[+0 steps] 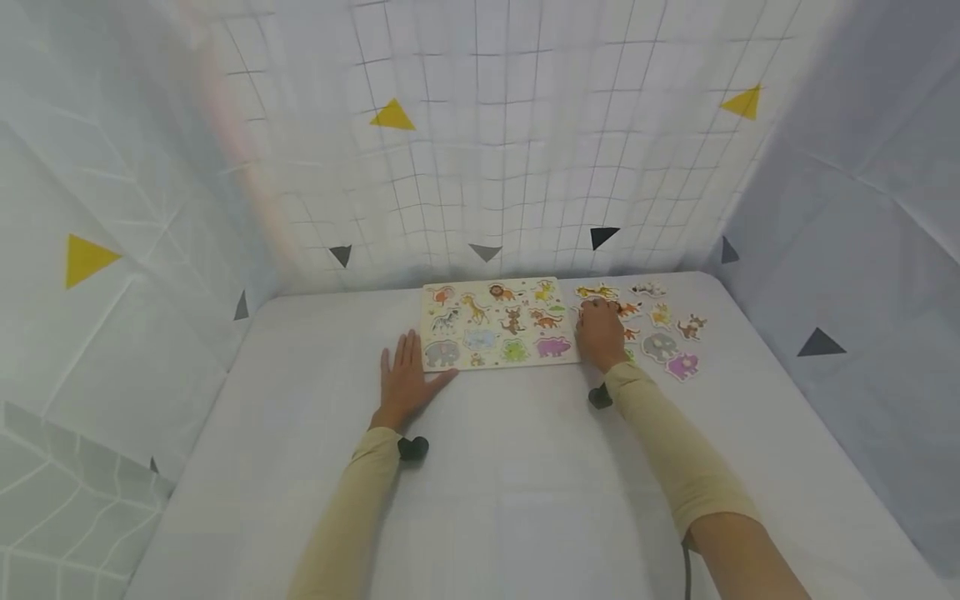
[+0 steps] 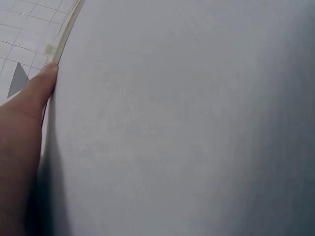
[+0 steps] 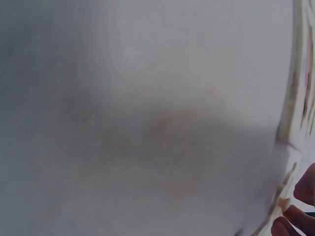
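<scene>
A wooden animal puzzle board [image 1: 491, 357] lies at the far side of the table. My left hand [image 1: 403, 383] rests flat at its lower left corner, fingers straight and thumb spread along the near edge. The left wrist view shows that thumb [image 2: 42, 83] against the board's edge. To the right of the board my right hand [image 1: 602, 333] bends over loose animal pieces and covers some of them. In the right wrist view its fingertips [image 3: 298, 216] pinch the small knob [image 3: 284, 203] of a puzzle piece, whose picture is hidden.
Several loose pieces lie right of the board: a giraffe [image 1: 597, 291], a kangaroo [image 1: 692, 326], a grey elephant [image 1: 660, 347] and a purple hippo [image 1: 683, 365] among them. A gridded white curtain [image 1: 510, 183] hangs behind the table [image 1: 510, 483]. A cable [image 1: 687, 571] hangs by the right sleeve.
</scene>
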A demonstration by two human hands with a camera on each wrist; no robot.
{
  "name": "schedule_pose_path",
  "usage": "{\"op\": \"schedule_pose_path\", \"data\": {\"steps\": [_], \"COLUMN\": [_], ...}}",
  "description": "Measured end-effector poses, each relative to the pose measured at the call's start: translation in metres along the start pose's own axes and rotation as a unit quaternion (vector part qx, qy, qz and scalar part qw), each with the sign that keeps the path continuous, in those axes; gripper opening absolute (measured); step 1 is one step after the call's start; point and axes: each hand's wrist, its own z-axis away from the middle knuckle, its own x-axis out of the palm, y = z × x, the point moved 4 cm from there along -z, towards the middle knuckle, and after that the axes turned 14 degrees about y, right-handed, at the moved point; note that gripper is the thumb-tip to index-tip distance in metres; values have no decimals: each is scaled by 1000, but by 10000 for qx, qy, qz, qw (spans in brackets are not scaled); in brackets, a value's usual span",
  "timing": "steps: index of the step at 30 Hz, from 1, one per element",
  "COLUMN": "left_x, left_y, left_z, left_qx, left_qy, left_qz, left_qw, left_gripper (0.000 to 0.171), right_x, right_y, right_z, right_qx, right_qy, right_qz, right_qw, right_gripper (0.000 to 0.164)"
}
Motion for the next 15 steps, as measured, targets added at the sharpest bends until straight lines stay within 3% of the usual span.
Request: {"op": "schedule_pose_path", "data": {"steps": [5,15], "left_x": [3,5], "left_y": [-2,-3], "left_z": [0,-3], "left_qx": [-37,1], "left_qy": [-74,-63], "left_qz": [-46,-78], "left_qw": [10000,9999], "left_gripper": [107,108], "right_x": [-1,0], "right_y": [6,9], "right_z": [3,-3], "right_qx": [127,191], "right_qy": [-183,-108], "right_qz": [-21,-77], "right_qw": [9997,9997], "right_gripper": [28,22]}}
